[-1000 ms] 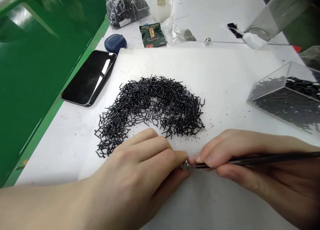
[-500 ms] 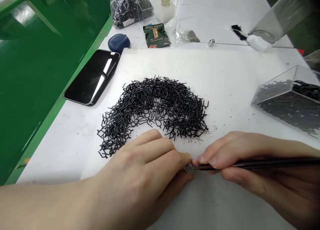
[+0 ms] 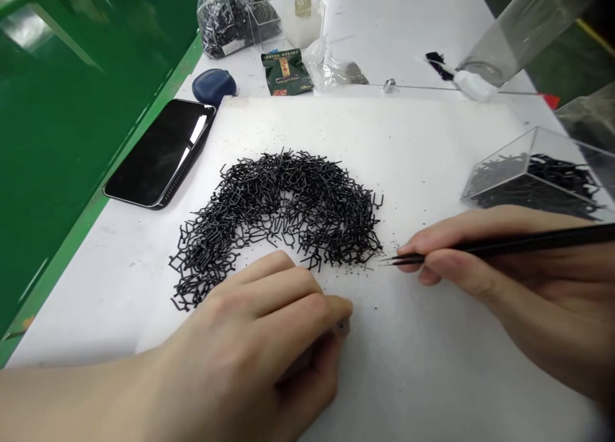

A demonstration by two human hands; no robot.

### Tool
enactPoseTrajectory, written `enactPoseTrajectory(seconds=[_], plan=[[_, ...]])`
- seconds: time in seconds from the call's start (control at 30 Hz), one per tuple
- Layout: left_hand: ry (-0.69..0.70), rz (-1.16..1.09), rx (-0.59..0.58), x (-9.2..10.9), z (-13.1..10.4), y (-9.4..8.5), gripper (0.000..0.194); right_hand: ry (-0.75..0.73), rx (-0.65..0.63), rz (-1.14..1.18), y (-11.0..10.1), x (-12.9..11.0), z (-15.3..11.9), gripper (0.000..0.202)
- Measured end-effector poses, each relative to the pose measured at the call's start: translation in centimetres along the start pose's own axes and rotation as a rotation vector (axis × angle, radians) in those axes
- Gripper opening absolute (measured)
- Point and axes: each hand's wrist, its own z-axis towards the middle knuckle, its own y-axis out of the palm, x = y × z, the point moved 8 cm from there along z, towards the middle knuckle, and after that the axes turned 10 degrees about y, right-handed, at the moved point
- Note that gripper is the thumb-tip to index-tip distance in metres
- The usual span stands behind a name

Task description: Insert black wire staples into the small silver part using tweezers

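Pinching a small greyish part [image 3: 341, 327] in the left hand's [image 3: 259, 327] fingers, lower centre; gripping tweezers [image 3: 509, 242] in the right hand [image 3: 509, 304], frame right; perhaps risking scattering black pieces [image 3: 276, 182], centre, by sweeping leftward.

Two hands in play, the left hand [image 3: 254, 339] at seven o'clock with one small part [image 3: 342, 327], the right hand [image 3: 509, 269] at four with one pair of tweezers [image 3: 500, 242]! Mid-desk, one heap of black pieces [image 3: 298, 173], far too many to count; then one phone [image 3: 158, 150] at ten, one blue case [image 3: 212, 85] at eleven, one green packet [image 3: 287, 73] and one small bottle [image 3: 302, 3] at twelve, one silver piece [image 3: 389, 85] at one, one clear box [image 3: 500, 184] at three.
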Motion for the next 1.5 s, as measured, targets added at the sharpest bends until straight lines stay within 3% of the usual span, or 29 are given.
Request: enactPoseTrajectory(seconds=[0.1,0.27,0.57,0.73,0.9,1.17,1.5], plan=[[-0.011,-0.028,0.022,-0.2,-0.2,0.0,0.016,0.01,0.007,-0.004,0.6,-0.7,0.4,0.005],[0.002,-0.04,-0.012,-0.4,-0.5,0.1,0.013,0.023,-0.062,0.061,1.6,-1.7,0.8,0.011],[-0.001,-0.009,-0.004,-0.2,-0.5,0.2,0.029,0.017,-0.055,0.06,1.3,-1.3,0.4,0.015],[-0.083,0.032,0.027,-0.7,-0.9,0.1,0.015,0.022,-0.036,0.022,1.2,-1.1,0.7,0.014],[-0.057,0.015,0.015,-0.6,-0.9,0.2,0.015,0.013,-0.019,0.0,0.8,-1.4,0.1,0.01],[-0.022,0.016,-0.036,-0.1,-0.1,0.1,0.028,0.006,-0.272,0.209,3.3,-3.0,-0.2,0.012],[0.005,0.017,-0.012,0.2,0.3,0.0,0.024,-0.024,-0.282,0.212,3.6,-2.8,-0.2,0.013]])
